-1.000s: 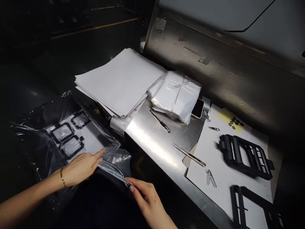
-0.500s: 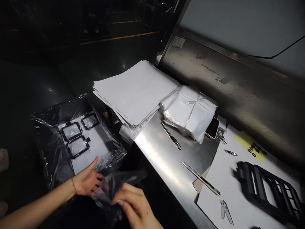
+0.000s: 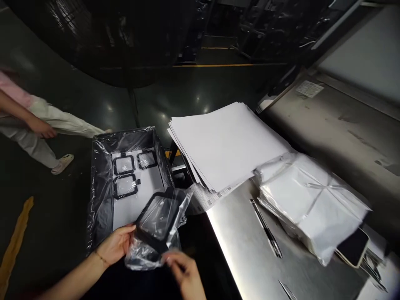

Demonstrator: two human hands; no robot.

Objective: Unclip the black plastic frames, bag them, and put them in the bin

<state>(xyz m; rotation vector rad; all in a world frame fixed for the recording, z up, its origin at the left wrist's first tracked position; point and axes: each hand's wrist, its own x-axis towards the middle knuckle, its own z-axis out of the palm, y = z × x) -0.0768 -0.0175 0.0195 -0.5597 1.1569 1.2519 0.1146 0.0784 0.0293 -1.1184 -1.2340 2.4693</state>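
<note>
A black plastic frame in a clear plastic bag (image 3: pixel 160 223) is held up between my hands, tilted over the near right corner of the lined box. My left hand (image 3: pixel 117 246) is closed on its left edge. At the lower right corner, my right hand (image 3: pixel 183 266) pinches the bag, slightly blurred. Inside the box (image 3: pixel 101 212), lined with clear film, three similar bagged black frames (image 3: pixel 125 185) lie on a white sheet.
White paper sheets (image 3: pixel 218 141) are stacked right of the box. The metal table (image 3: pixel 234 241) bears a pen (image 3: pixel 265 229), a pile of clear bags (image 3: pixel 312 196) and a phone (image 3: pixel 354 248). At the left, a person (image 3: pixel 40 121) walks by.
The view has swung left. The bag, earlier crumpled between an open left hand and the right, now shows a black frame inside, held by both hands. A person has appeared at left.
</note>
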